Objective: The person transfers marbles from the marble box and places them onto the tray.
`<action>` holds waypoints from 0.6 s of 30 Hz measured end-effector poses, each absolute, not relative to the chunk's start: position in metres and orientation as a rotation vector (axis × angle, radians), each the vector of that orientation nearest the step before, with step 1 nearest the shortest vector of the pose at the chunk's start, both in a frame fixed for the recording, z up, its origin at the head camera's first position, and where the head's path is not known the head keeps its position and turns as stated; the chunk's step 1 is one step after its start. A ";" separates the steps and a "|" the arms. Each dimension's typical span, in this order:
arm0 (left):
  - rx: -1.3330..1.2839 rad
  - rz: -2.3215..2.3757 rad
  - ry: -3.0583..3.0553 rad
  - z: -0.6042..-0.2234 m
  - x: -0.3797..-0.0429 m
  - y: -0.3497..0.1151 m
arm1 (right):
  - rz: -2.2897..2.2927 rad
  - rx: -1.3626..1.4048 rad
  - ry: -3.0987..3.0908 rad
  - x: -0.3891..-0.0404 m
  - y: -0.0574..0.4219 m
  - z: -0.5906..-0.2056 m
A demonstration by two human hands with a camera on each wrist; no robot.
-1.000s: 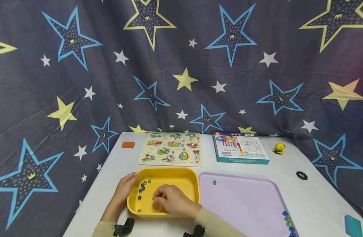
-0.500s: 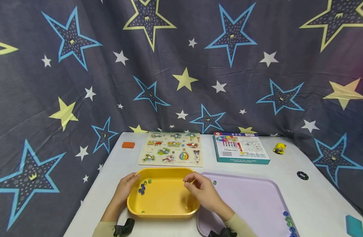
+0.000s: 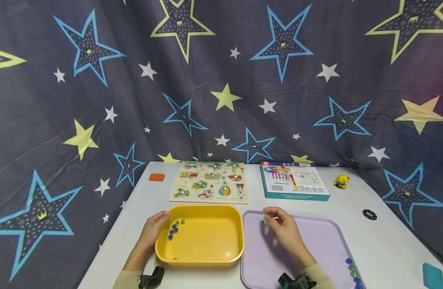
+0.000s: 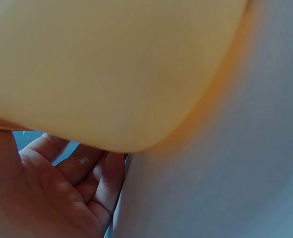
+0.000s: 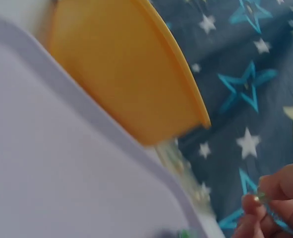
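Observation:
A yellow bin [image 3: 210, 237] stands on the table, with several blue and green marbles [image 3: 176, 230] along its left inner side and a green one at the front. My left hand [image 3: 150, 232] grips the bin's left end, thumb at the rim and fingers against the outer wall. Over the lilac tray [image 3: 308, 245], my right hand [image 3: 287, 233] pinches a small shiny marble [image 5: 259, 198] between thumb and forefinger. Just below those fingertips, a green marble [image 3: 262, 222] lies near the tray's back left corner. Several blue and green marbles [image 3: 353, 272] line the tray's right edge.
Behind the bin lies a wooden picture puzzle [image 3: 210, 182], and right of it a flat teal-edged box [image 3: 295, 180]. An orange block [image 3: 156, 177], a yellow toy duck [image 3: 341, 181], a black chip [image 3: 369, 214] and a teal block [image 3: 432, 276] sit around. A starry curtain hangs behind.
My right hand has lifted from inside the yellow bin and moved right, over the lilac tray, with a marble pinched. Marbles in the bin have rolled slightly. My left hand has stayed at the bin.

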State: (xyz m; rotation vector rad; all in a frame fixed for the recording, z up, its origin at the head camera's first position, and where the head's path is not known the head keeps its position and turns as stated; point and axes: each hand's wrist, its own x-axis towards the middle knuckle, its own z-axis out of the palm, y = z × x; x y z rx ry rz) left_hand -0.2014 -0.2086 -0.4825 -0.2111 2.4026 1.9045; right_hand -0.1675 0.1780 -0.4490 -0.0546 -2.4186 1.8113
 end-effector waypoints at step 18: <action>-0.240 1.886 2.409 -0.483 -0.203 -0.209 | 0.991 -0.071 -2.786 -0.182 0.212 -0.489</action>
